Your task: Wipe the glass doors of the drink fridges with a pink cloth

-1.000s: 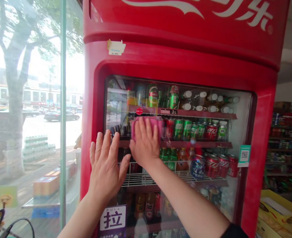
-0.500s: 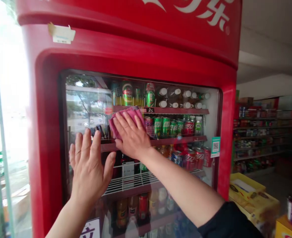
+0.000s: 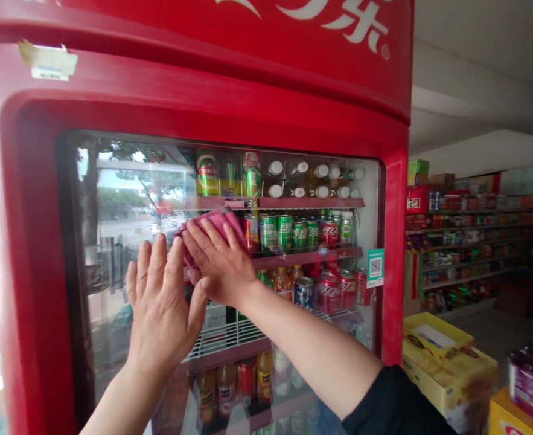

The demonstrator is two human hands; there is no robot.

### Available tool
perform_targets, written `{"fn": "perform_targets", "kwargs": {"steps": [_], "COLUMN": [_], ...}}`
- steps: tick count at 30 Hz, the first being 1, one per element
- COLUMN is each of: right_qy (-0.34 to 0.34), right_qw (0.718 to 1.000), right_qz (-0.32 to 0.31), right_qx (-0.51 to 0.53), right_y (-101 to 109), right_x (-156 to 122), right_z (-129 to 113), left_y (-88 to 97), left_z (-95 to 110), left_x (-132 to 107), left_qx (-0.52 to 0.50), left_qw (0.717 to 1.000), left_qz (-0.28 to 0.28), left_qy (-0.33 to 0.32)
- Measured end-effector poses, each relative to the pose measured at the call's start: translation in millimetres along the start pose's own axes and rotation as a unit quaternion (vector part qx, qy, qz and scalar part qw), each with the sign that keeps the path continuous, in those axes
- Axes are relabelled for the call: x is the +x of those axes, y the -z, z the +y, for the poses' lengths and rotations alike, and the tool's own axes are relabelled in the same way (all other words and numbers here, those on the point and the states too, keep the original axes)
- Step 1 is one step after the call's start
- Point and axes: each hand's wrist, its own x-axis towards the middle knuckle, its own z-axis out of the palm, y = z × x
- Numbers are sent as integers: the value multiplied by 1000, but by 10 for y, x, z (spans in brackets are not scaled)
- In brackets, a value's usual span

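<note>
My right hand [image 3: 218, 260] presses a crumpled pink cloth [image 3: 214, 222] against the glass door [image 3: 125, 199] of a red Coca-Cola drinks cooler [image 3: 203, 75]. My left hand [image 3: 160, 302] lies flat on the same glass with its fingers spread, holding nothing. The thumb of my left hand sits just below the heel of my right hand. Behind the glass, green cans [image 3: 270, 232] stand on a shelf, with red cans [image 3: 328, 293] and a blue can [image 3: 303, 293] lower down. My hands hide part of the shelves.
A QR code sticker [image 3: 375, 267] is on the glass near the cooler's right edge. Store shelves packed with goods [image 3: 465, 254] stand to the right. Yellow cartons [image 3: 447, 368] and a purple tub [image 3: 531, 380] sit on the right, low down.
The view has swung right, moving the cooler left in the frame. My left hand has slid along the glass towards my right hand, and the cloth remains under my right hand.
</note>
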Motion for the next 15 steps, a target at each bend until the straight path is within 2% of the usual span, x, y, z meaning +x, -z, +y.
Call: {"fn": "perform_targets", "kwargs": {"steps": [2,4,10,12,13,15], "right_qy": [47,65,29,-10,-51,-181], "right_qw": [999,997,999,999,998,981], "right_qz": [-15,-29,-19,-15,-7,33], "right_qx": [-12,-13,-19,-30,-38,-56], "right_y": [96,193,345,359,358,327], "right_x": [-57,-180,-745,-944,-1030,-1154], "right_z": [173,448,1462,1771,1895,2048], "left_y": [-105,-225,-613,-709,-743,-788], "left_z": [126,256,625,739,792,891], "left_x": [33,55,88,101,108,121], "left_qx": [-2,-7,-33,-41,-45,-52], "left_qw": [1000,1000,999,998,998,998], "left_qz": [-5,-11,-14,-8,-6,-7], "left_qy": [-3,-9,-38,-39,-38,-35]}}
